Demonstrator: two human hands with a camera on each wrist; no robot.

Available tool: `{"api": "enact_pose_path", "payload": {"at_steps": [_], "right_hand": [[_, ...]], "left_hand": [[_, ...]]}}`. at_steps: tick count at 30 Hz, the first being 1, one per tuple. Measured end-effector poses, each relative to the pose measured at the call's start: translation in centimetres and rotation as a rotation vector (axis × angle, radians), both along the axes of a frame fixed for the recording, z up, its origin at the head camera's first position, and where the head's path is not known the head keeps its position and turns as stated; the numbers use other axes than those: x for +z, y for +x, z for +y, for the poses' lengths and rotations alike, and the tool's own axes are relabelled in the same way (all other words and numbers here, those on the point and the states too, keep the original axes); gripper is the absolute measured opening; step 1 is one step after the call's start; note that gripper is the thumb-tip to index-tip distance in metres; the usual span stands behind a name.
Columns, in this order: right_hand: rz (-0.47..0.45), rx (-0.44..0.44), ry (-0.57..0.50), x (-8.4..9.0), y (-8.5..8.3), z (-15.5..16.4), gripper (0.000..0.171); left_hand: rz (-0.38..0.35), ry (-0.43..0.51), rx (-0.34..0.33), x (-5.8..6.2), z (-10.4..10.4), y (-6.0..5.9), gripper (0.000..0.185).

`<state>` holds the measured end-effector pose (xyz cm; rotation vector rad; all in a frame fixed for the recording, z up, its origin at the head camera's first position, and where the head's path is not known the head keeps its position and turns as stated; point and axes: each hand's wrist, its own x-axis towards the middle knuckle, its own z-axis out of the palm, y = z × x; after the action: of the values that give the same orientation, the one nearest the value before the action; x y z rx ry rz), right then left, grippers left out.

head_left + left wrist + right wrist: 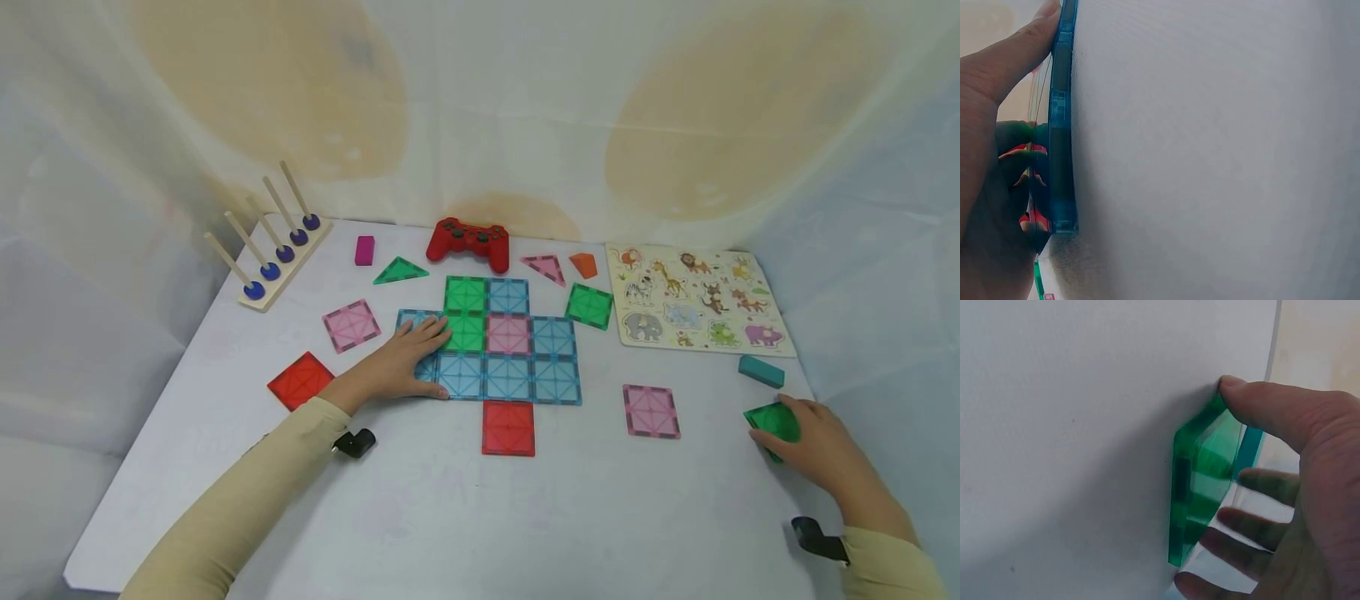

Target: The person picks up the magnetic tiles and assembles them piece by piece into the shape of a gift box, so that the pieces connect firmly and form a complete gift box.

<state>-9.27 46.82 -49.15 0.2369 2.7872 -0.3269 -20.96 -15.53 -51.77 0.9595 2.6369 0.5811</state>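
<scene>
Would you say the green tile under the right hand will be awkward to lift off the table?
Probably somewhat: the green tile looks thin, stiff and glossy, so it may slide. The right hand has one edge tipped up off the table, which should ease gripping.

The head view looks forward and down over the whole table [420, 517] from the near edge. Both wrist views sit very close at table level: the left shares the tile mat [510, 350] [1060, 144] at 11 o'clock, the right the green tile [776, 423] [1200, 487] at 3 o'clock.
</scene>
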Motion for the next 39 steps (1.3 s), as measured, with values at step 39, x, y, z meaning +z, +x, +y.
{"api": "enact_pose_path", "payload": {"at_steps": [39], "right_hand": [[0.304, 0.499, -0.166, 1.3, -5.0, -20.0, 0.079]], "left_hand": [[-0.093, -0.003, 0.031, 0.3, -0.2, -0.5, 0.104]]}}
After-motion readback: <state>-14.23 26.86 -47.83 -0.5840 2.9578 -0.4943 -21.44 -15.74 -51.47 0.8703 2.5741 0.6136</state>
